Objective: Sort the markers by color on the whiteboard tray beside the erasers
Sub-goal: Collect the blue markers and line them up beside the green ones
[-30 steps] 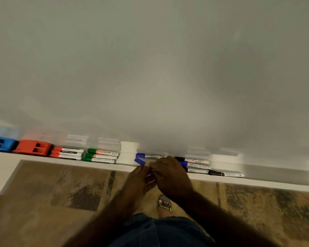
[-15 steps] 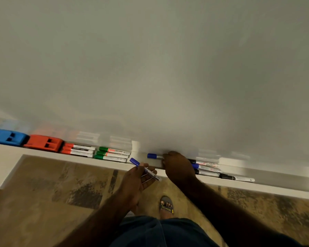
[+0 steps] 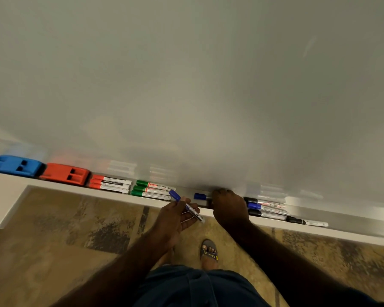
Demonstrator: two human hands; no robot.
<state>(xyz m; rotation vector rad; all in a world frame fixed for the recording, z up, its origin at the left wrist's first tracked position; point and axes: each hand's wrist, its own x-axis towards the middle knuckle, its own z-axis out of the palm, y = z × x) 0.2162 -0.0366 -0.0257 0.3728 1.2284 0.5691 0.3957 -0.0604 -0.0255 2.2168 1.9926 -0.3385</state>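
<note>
- Holding a blue marker [image 3: 187,206] clear of the tray [image 3: 53,188], the left hand [image 3: 175,220] has its fingers closed round the barrel, cap end tilted up and to the left; this looks like a way to park one blue while the other hand collects its match.
- Reaching onto the tray, the right hand [image 3: 230,209] covers the barrel of a second blue marker [image 3: 200,196], whose cap pokes out to the left; whether the fingers are actually clamped on it I cannot tell.
- Left of both hands, the red markers [image 3: 110,184] and green markers [image 3: 152,190] lie grouped beside the orange eraser [image 3: 64,173] and blue eraser [image 3: 16,165].
- Just right of the right hand sits an unsorted mixed pile [image 3: 266,208] of black and blue, with one black marker [image 3: 306,222] lying farther along.
</note>
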